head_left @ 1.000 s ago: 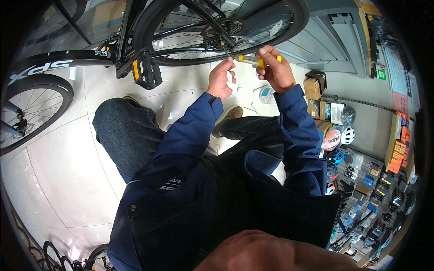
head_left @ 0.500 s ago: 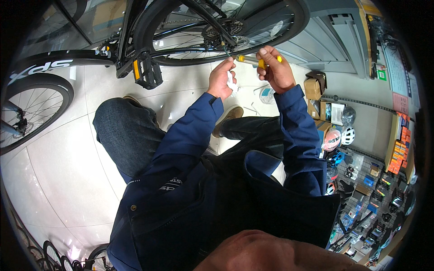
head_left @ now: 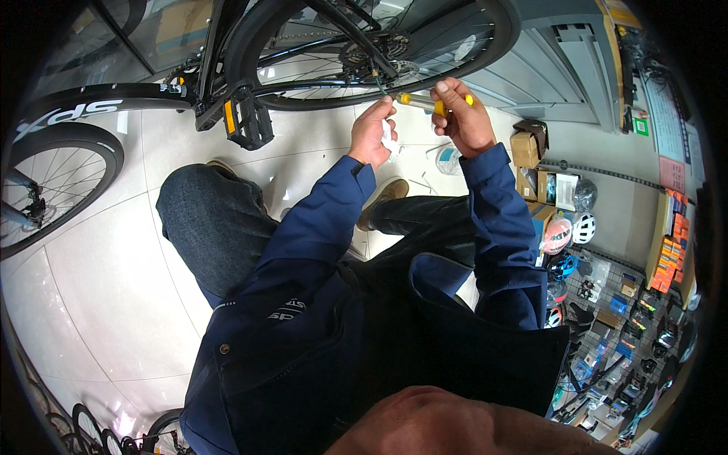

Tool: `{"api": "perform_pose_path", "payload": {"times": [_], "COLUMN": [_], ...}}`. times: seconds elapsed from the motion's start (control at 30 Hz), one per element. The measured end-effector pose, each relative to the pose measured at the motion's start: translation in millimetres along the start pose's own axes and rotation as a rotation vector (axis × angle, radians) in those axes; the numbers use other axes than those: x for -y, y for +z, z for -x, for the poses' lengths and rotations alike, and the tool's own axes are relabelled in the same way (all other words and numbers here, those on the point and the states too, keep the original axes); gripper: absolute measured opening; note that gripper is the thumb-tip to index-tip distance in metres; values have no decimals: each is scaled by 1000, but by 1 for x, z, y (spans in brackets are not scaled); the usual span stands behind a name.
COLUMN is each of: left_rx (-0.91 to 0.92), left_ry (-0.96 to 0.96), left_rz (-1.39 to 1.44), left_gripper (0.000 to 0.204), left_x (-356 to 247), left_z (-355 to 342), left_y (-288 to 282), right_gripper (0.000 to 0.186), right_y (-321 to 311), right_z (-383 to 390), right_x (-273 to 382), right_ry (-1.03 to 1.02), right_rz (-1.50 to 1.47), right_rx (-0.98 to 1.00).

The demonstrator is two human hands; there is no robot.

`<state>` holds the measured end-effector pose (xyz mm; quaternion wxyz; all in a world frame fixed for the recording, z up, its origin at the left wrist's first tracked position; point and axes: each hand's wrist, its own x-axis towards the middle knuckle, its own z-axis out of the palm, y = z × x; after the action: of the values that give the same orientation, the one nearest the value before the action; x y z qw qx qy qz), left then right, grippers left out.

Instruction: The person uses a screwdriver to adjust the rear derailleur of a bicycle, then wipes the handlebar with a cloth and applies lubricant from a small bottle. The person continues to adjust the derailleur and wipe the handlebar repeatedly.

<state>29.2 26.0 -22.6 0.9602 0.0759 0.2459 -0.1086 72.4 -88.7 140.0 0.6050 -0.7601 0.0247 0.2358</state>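
Note:
My left hand (head_left: 371, 133) is closed, with a crumpled white tissue (head_left: 389, 138) in its palm. Its thumb and forefinger pinch together at the lower end of a thin greenish hose (head_left: 381, 85), which runs up toward the rear hub. My right hand (head_left: 466, 121) is closed on the yellow handle of a syringe-like tool (head_left: 406, 98), whose other yellow end points at my left fingertips. Just above both hands is the bicycle's rear wheel (head_left: 447, 89), with its brake disc (head_left: 407, 70) and sprockets (head_left: 371, 49). The joint between hose and tool is too small to make out.
A black pedal (head_left: 249, 125) with an orange reflector juts out left of my hands. Below them a clear tub (head_left: 447, 160) stands on the tiled floor (head_left: 106, 303). To the right are cardboard boxes (head_left: 525, 149), several helmets (head_left: 557, 235) and a grey cabinet (head_left: 561, 68).

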Motion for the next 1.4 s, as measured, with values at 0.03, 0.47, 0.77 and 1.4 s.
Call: {"api": "perform_pose_path", "payload": {"times": [0.03, 0.47, 0.77, 1.4], "left_rx": [-3, 0, -7, -13], "left_ry": [0, -11, -4, -4], "left_rz": [-1, -1, -22, -9], "left_gripper": [14, 13, 15, 12], "left_x": [0, -1, 0, 0], "left_z": [0, 0, -1, -1], "left_y": [0, 1, 0, 1], "right_gripper": [31, 32, 30, 28], "right_y": [0, 0, 2, 0], "right_z": [0, 0, 0, 0], "right_x": [0, -2, -2, -4], "right_ry": [0, -3, -2, -6], "right_rz": [0, -5, -9, -33], "right_rx": [0, -3, -15, -14]}}
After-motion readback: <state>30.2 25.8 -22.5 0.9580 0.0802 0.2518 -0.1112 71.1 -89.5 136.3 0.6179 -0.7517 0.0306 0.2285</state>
